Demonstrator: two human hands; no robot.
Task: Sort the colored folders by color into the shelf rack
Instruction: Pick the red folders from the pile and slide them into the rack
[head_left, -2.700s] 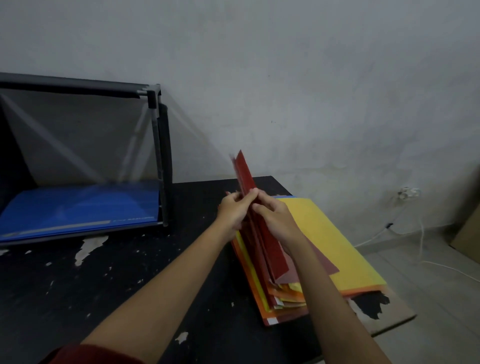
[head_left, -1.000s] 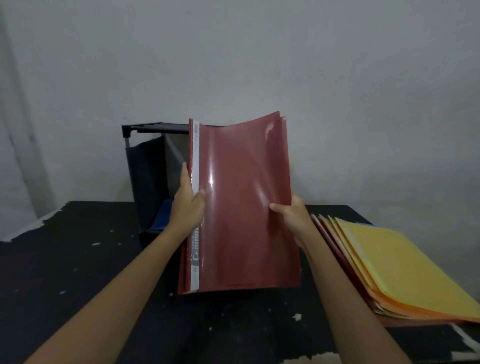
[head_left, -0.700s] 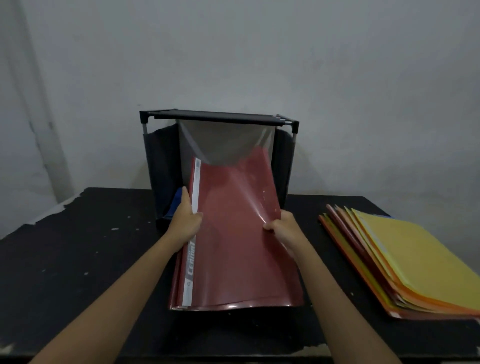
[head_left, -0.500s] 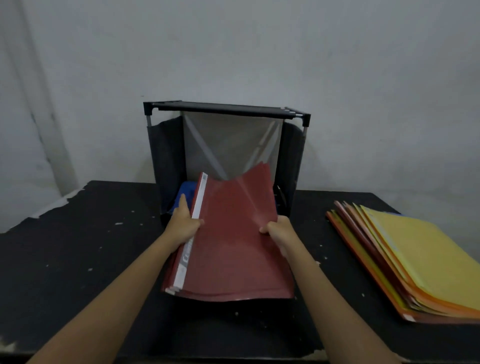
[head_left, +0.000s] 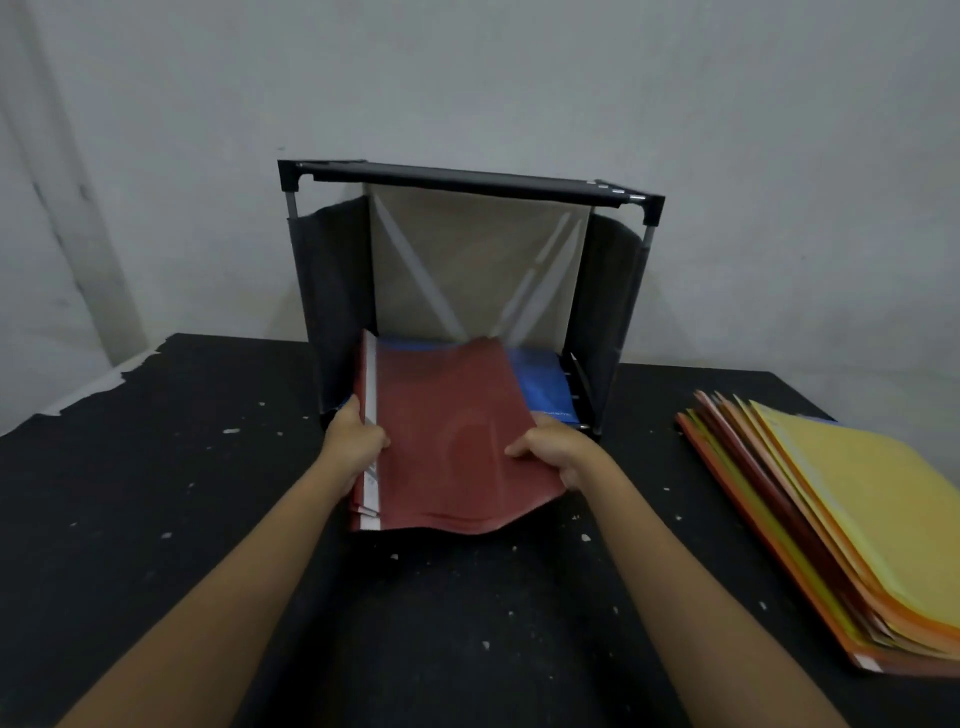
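Note:
A bundle of dark red folders (head_left: 447, 436) lies nearly flat, its far end inside the black shelf rack (head_left: 467, 182) and over the blue folders (head_left: 543, 382) on the rack's floor. My left hand (head_left: 356, 441) grips the bundle's left edge by the white spine strip. My right hand (head_left: 558, 449) grips its right edge. The near end of the bundle hangs out over the black table (head_left: 467, 623). At the right lies a fanned pile of yellow, orange and red folders (head_left: 852, 525).
The rack has dark fabric side walls and stands against a grey wall (head_left: 467, 78). The table's surface is chipped with white flecks. Its left edge runs diagonally at the far left.
The red bundle has come down from upright to nearly flat and moved forward into the rack, over the blue folders. Both hands kept their hold on its edges.

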